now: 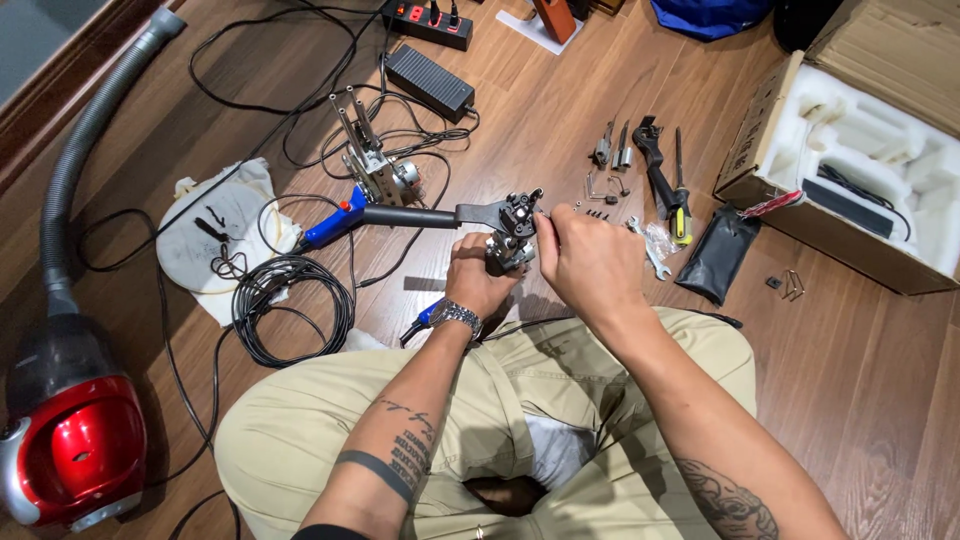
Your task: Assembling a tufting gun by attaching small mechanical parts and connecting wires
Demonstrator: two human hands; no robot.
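Brown wood-plank floor point(880, 400), visible grain. Grey-black metal hand tool with blue-tipped black handle point(420, 215). Red, grey and dark canister vacuum cleaner point(75, 440) — grey ribbed hose point(90, 130). Black coiled cable point(290, 305). White round cloth point(215, 240). Black power brick point(430, 82). Brown cardboard box point(745, 150) — white foam inside. Yellow-and-black-handled screwdriver point(680, 215). Black flat pouch point(718, 255). Khaki trousers point(300, 430); dark tattoos on both forearms.

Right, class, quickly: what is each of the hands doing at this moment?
Left hand: closed around the metal tool head from below.
Right hand: fingertips pinched at the top of the same tool head; what they pinch cannot be told.
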